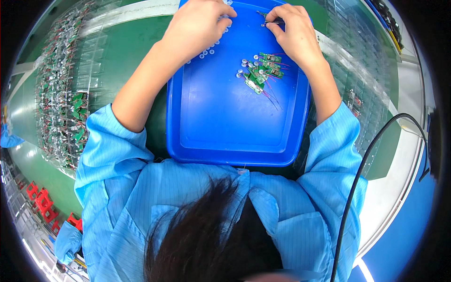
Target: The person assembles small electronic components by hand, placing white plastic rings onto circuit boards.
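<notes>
A blue plastic tray (221,127) lies in front of me. Along its far left side are several small white round pieces (212,51), some hidden by my left hand (199,21). The fingers of that hand are bent together over them, and I cannot make out what is between them. At the far right of the tray, my right hand (292,33) pinches a small green circuit board (263,15) with thin wires, partly hidden by the fingers. A loose pile of green circuit boards (255,85), with red and dark wires and white round pieces, rests in the tray nearer me.
On the green table (127,47), clear plastic trays with many circuit boards (61,103) stand at the left. More clear plastic trays (361,94) are at the right. A black cable (361,164) curves past my right arm. Red stools (44,202) and another person's blue sleeve (68,242) show at lower left.
</notes>
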